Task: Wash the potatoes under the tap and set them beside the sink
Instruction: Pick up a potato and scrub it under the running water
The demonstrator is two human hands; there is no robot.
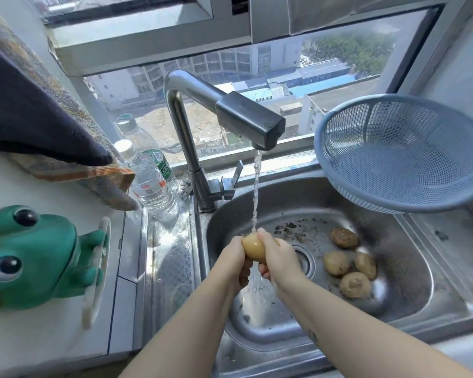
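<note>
Nearest the camera, both forearms reach in over the front rim of the sink [410,304] and meet above the basin. The left hand [236,260] and right hand [277,261] grip one potato [253,248] between them. The left fingers [243,279] curl under it and the right fingers [264,233] wrap over its top. The grip from both sides probably steadies a wet, slippery skin and lets the palms rub it. The potato sits directly in the water stream [256,192], just left of the drain [305,261]. Its bare patch looks pale and glossy, which suggests the soil is coming off.

To the right on the basin floor lie four more potatoes [336,263], close together and dull brown. Judging by their coating, they are waiting their turn. Dark specks of dirt [290,227] are scattered behind the drain.

Further back, the tap [250,122] arches from the rear left corner with its spout swung over the middle of the basin, so the stream falls where the hands can work. A blue colander [402,154] rests tilted at the right rear of the sink with nothing in it. It looks like the likely place for the cleaned potatoes.

On the left, a green frog figure [36,255] sits on the counter [38,336]. Two water bottles [153,184] stand by the base of the tap, under a hanging cloth [38,118]. The window [284,69] beyond looks out over rooftops.
</note>
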